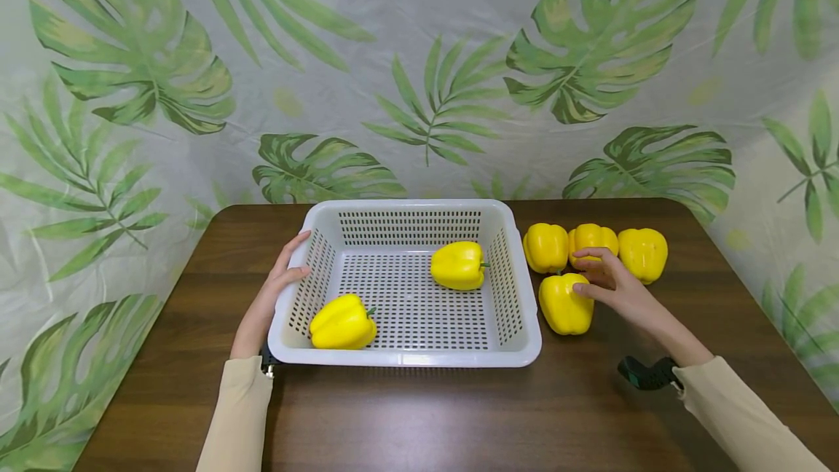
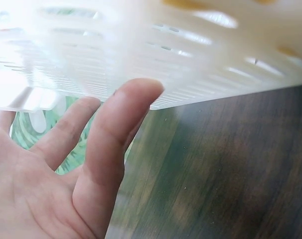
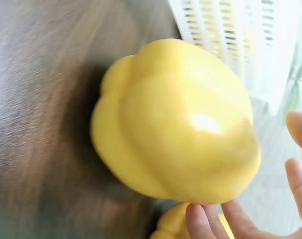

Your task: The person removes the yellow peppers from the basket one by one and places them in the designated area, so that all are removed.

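My left hand [image 1: 265,304] rests against the left side of a white perforated plastic basket [image 1: 403,359], fingertips at its rim. In the left wrist view, the thumb [image 2: 116,129] lies against the outer wall with the fingers spread apart. My right hand [image 1: 616,286] reaches over a yellow bell pepper [image 1: 564,306] just right of the basket, thumb at its edge. In the right wrist view, that pepper [image 3: 176,124] has fingertips [image 3: 198,219] right at its side, while other digits stand off from it. Two yellow bell peppers lie in the basket, one at front left [image 1: 341,323], another at back right [image 1: 457,266].
Behind the front pepper, three more yellow bell peppers stand in a row: left [image 1: 546,248], middle [image 1: 590,235] and right [image 1: 642,255]. The middle one is partly hidden by my right hand. A leaf-patterned cloth [image 1: 446,79] hangs behind the dark wooden table [image 1: 406,421].
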`<action>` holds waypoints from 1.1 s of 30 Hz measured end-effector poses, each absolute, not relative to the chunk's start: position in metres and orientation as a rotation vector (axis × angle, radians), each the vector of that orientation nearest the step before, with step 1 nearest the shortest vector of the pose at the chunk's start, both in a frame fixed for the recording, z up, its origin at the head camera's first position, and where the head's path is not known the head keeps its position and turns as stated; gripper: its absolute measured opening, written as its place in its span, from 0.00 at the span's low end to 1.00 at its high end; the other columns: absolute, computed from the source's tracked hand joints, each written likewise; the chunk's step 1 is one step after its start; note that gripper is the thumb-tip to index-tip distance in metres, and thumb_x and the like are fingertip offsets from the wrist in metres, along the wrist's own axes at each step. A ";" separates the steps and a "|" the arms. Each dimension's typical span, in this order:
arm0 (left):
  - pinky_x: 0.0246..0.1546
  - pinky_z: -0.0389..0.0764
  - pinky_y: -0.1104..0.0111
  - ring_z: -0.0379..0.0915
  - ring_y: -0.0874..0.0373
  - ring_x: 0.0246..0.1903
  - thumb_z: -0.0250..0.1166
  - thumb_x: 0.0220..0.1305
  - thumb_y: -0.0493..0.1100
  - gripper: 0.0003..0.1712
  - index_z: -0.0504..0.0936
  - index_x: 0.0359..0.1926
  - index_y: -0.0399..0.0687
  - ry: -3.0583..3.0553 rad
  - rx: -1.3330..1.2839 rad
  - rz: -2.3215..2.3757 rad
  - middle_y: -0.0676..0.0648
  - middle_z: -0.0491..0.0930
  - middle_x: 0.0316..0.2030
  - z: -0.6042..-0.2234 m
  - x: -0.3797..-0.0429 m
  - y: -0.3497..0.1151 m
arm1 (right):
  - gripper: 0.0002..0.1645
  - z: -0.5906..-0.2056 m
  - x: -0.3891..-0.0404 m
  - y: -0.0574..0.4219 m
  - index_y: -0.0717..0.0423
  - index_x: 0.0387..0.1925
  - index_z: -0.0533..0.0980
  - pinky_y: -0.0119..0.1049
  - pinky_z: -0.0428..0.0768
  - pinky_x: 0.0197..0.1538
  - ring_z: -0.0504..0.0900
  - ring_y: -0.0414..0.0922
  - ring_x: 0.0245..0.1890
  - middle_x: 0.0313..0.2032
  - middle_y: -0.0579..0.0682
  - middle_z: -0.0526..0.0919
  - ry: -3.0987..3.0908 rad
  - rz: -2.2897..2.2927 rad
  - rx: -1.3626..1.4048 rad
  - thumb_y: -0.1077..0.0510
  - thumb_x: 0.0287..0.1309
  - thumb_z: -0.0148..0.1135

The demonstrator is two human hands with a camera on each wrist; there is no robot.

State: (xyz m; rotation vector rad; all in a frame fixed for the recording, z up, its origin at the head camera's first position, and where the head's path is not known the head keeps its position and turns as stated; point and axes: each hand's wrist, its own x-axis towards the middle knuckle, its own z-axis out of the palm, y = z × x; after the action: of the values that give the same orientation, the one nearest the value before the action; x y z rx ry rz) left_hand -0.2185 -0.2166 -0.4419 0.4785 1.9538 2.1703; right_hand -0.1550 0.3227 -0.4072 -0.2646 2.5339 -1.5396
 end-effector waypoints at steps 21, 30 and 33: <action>0.55 0.63 0.44 0.47 0.30 0.65 0.42 0.67 0.32 0.37 0.51 0.74 0.61 1.961 0.464 2.161 0.35 0.41 0.72 -0.440 -0.219 -0.215 | 0.26 -0.375 -0.169 0.284 0.65 0.61 0.60 0.25 0.75 0.47 0.74 0.46 0.53 0.59 0.67 0.66 2.525 -1.745 -0.396 0.63 0.66 0.55; 0.53 0.68 0.50 0.46 0.30 0.65 0.41 0.68 0.32 0.36 0.52 0.73 0.63 1.927 0.512 2.168 0.35 0.39 0.72 -0.441 -0.218 -0.216 | 0.25 -0.360 -0.175 0.258 0.58 0.62 0.61 0.32 0.76 0.49 0.67 0.64 0.58 0.61 0.65 0.64 2.434 -1.747 -0.397 0.61 0.66 0.55; 0.51 0.70 0.55 0.46 0.30 0.65 0.41 0.68 0.33 0.36 0.51 0.73 0.63 1.923 0.502 2.172 0.35 0.39 0.72 -0.441 -0.217 -0.216 | 0.27 -0.357 -0.178 0.248 0.58 0.63 0.60 0.40 0.75 0.52 0.67 0.63 0.60 0.62 0.63 0.64 2.398 -1.737 -0.387 0.59 0.66 0.55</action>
State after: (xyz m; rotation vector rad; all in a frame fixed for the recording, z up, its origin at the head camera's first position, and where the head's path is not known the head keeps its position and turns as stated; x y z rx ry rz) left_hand -0.2172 -0.2158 -0.4408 0.5022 1.9226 2.1719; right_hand -0.1783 0.2482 -0.3572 -0.3872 2.3980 -1.7368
